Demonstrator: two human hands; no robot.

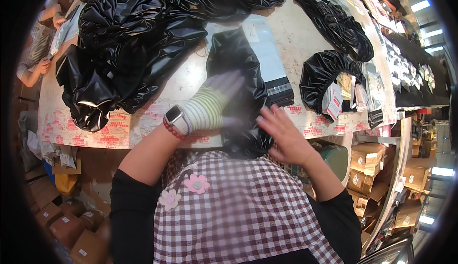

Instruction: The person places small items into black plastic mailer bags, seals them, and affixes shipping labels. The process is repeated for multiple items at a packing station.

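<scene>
A folded piece of shiny black faux-leather material [234, 54] lies lengthwise before me, its near end at the table edge against my apron. My left hand [210, 99], in a striped yellow-green and white glove, rests flat on it with fingers outstretched; the fingertips are blurred. At its wrist are a watch [176, 116] and a red bead bracelet. My bare right hand [285, 134] is at the right side of the material near its lower end, fingers extended and slightly smeared. Partly under the material is a stack of grey plastic bags [267, 49] with dark lower edges.
A large heap of black gathered covers [129, 39] fills the table's left and back. Two more black bundles, one elongated [334, 23] and one ring-shaped with cards inside [315, 73], lie right. Another person's arm [33, 70] shows far left. Cartons [367, 159] stand below right.
</scene>
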